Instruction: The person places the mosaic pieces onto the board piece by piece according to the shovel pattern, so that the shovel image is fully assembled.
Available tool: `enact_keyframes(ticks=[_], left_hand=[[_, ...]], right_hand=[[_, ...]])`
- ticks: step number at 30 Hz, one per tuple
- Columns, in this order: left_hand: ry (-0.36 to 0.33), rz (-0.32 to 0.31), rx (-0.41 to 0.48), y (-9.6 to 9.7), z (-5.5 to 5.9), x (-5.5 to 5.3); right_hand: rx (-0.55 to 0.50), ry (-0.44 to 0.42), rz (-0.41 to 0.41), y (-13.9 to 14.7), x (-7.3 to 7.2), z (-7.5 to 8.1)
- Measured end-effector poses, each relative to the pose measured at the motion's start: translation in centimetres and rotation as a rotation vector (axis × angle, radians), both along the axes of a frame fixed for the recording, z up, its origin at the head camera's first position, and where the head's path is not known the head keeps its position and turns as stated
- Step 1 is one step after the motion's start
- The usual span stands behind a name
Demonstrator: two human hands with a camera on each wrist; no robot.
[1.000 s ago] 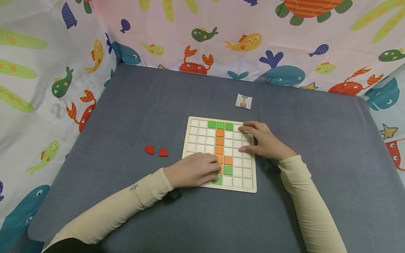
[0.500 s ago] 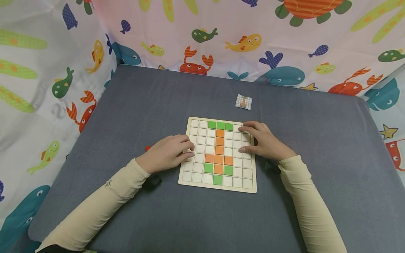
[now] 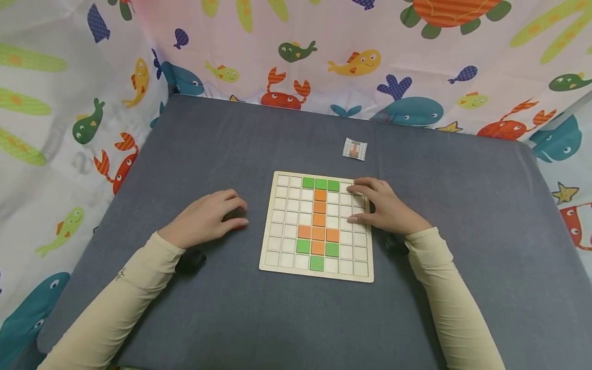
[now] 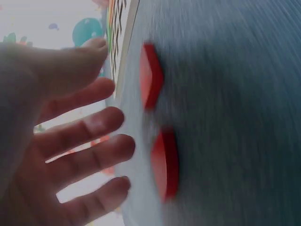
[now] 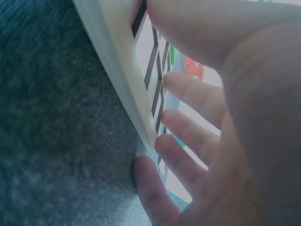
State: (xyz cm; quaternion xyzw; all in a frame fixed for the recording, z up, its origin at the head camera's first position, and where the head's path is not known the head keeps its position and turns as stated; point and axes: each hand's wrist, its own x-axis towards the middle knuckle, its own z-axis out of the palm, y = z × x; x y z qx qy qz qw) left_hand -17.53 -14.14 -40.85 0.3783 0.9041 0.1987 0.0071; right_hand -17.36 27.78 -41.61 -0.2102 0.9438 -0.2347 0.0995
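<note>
My left hand [image 3: 208,216] hovers over the table left of the board, fingers spread and relaxed, with nothing held. Just beyond its fingertips, the left wrist view shows two red pieces: one red piece [image 4: 151,77] nearer the board and another red piece [image 4: 165,165] beside it. In the head view the hand hides most of them. The wooden grid board [image 3: 302,262] carries an orange tile [image 3: 319,207] column and several green tiles, such as the green tile [image 3: 316,263] at the near edge. My right hand [image 3: 386,208] rests on the board's right edge, thumb and fingers loosely extended.
Behind the board lies a small printed card [image 3: 354,149] with a grid pattern. A grey cloth [image 3: 287,318] covers the table. A white curtain [image 3: 259,31] with printed sea animals stands along the back and left side.
My left hand has left the tiles on the board and moved left to above the red pieces. An orange and a green tile it covered now show. The right hand stays put.
</note>
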Motion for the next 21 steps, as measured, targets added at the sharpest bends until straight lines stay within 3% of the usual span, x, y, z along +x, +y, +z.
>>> enact_keyframes(ticks=[9, 21], left_hand=[[-0.067, 0.071, -0.099, -3.2, 0.6, 0.0], [-0.054, 0.044, -0.091, -3.4, 0.4, -0.1]], right_hand=[[-0.002, 0.022, 0.004, 0.1, -0.1, -0.2], [-0.003, 0.026, 0.008, 0.0, 0.0, -0.1]])
